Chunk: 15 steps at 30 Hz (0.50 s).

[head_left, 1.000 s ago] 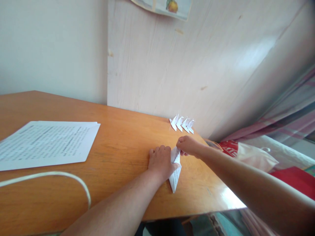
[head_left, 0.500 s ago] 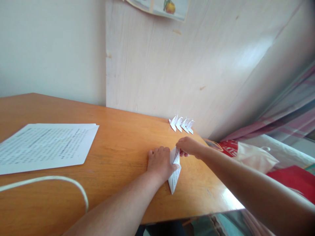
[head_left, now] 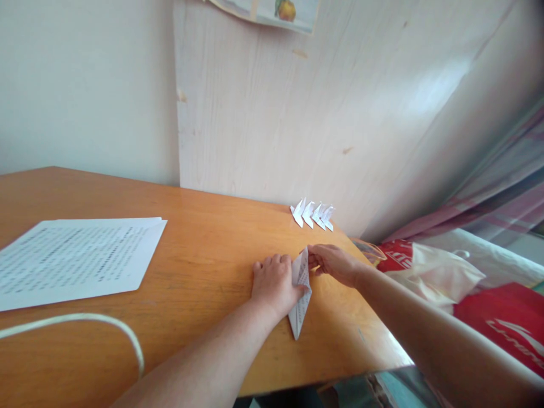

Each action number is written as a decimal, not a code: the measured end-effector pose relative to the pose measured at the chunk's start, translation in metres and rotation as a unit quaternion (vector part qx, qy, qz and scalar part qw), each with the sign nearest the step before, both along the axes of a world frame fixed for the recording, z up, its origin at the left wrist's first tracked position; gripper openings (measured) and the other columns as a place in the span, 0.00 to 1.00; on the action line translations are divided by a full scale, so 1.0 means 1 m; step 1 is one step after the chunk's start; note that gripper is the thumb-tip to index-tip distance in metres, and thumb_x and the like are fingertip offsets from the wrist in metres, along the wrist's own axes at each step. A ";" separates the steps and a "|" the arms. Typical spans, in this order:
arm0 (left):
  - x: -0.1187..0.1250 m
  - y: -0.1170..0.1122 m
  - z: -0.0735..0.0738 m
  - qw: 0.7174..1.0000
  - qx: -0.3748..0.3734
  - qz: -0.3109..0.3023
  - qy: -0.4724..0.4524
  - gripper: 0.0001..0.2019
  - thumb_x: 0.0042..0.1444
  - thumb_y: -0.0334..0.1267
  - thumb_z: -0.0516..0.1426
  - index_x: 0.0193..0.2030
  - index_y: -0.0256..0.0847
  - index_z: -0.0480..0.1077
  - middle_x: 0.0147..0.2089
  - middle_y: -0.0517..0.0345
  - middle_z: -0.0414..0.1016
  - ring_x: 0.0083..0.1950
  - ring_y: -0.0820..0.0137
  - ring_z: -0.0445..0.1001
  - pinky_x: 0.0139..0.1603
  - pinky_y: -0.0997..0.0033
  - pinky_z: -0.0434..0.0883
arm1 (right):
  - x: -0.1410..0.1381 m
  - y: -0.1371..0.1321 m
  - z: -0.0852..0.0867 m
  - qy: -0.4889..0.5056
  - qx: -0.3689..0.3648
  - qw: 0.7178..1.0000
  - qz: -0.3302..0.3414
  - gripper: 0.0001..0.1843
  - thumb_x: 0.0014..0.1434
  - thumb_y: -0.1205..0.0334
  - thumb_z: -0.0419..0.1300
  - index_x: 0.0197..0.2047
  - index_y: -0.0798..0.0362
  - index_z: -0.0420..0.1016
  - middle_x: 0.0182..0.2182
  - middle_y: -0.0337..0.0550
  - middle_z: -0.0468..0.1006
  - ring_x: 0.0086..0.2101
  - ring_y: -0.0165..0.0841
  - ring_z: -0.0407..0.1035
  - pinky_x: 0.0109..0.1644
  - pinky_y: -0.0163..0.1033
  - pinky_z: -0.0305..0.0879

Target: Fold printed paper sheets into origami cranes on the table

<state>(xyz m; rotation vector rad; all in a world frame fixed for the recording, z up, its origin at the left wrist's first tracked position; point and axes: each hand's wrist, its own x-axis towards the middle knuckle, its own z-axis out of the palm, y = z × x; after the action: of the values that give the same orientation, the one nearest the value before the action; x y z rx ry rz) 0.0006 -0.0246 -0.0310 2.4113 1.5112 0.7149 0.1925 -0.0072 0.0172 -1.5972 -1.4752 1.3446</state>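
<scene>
A narrow diamond of folded paper point(head_left: 300, 313) with printed text lies on the wooden table, its sharp point toward me. My left hand point(head_left: 275, 284) rests over its left side, with the thumb across the middle holding it down. At the upper right edge of the paper, my right hand point(head_left: 334, 263) has its fingertips gathered against the fold; part of that contact is hidden. Beyond my hands stands a row of several small folded paper pieces point(head_left: 312, 215), nested one behind another near the wall.
Printed sheets point(head_left: 85, 258) lie on the left of the wooden table point(head_left: 204, 243). A white cable point(head_left: 106, 320) curves across its front left. Red and white bags point(head_left: 501, 323) are beyond the right edge. A panelled wall point(head_left: 263, 113) rises behind the table.
My right hand has shifted slightly right, baring more of the paper's upper tip. The left hand still holds the paper down. The whole view has tilted a little.
</scene>
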 end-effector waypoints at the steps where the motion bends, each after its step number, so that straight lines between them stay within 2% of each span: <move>1: 0.000 0.000 0.000 1.000 0.003 -0.001 0.002 0.26 0.47 0.57 0.65 0.46 0.44 0.67 0.49 0.50 0.74 0.52 0.53 0.71 0.51 0.54 0.62 | -0.001 0.000 -0.002 -0.012 0.014 1.000 -0.011 0.22 0.67 0.48 0.49 0.36 0.56 0.74 0.38 0.52 0.81 0.34 0.32 0.73 0.30 0.30 0.64; 3: 0.000 -0.001 0.001 1.000 0.009 -0.003 0.006 0.26 0.47 0.57 0.65 0.46 0.44 0.67 0.49 0.50 0.74 0.52 0.53 0.70 0.50 0.54 0.62 | -0.003 0.002 -0.005 -0.043 0.043 0.997 -0.038 0.22 0.66 0.45 0.52 0.34 0.55 0.74 0.33 0.48 0.79 0.31 0.31 0.72 0.27 0.30 0.60; 7: 0.000 -0.002 0.001 1.000 0.015 -0.004 0.010 0.27 0.48 0.57 0.66 0.48 0.44 0.67 0.49 0.50 0.73 0.52 0.53 0.70 0.50 0.54 0.62 | -0.010 0.009 -0.006 -0.077 0.078 0.991 -0.077 0.16 0.62 0.50 0.57 0.30 0.52 0.74 0.25 0.41 0.75 0.26 0.29 0.68 0.23 0.31 0.52; 12: -0.001 -0.006 0.004 0.999 0.043 -0.028 0.010 0.33 0.51 0.54 0.66 0.61 0.50 0.63 0.51 0.51 0.71 0.53 0.53 0.68 0.51 0.54 0.61 | -0.012 0.018 -0.011 -0.087 0.084 0.990 -0.078 0.14 0.60 0.53 0.57 0.27 0.52 0.74 0.22 0.40 0.73 0.24 0.29 0.66 0.22 0.31 0.51; 15: -0.001 -0.010 0.007 0.996 0.069 -0.062 0.014 0.32 0.54 0.50 0.65 0.64 0.52 0.61 0.53 0.51 0.70 0.54 0.54 0.67 0.51 0.53 0.61 | -0.010 0.023 -0.018 -0.100 0.086 0.988 -0.075 0.15 0.60 0.53 0.56 0.26 0.52 0.71 0.21 0.40 0.72 0.23 0.29 0.66 0.21 0.32 0.53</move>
<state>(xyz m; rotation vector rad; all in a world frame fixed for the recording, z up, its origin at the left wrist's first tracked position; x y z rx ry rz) -0.0006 -0.0343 -0.0238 2.6002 1.3486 0.7868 0.1825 0.0154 -0.0006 -1.7309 -1.5068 0.9697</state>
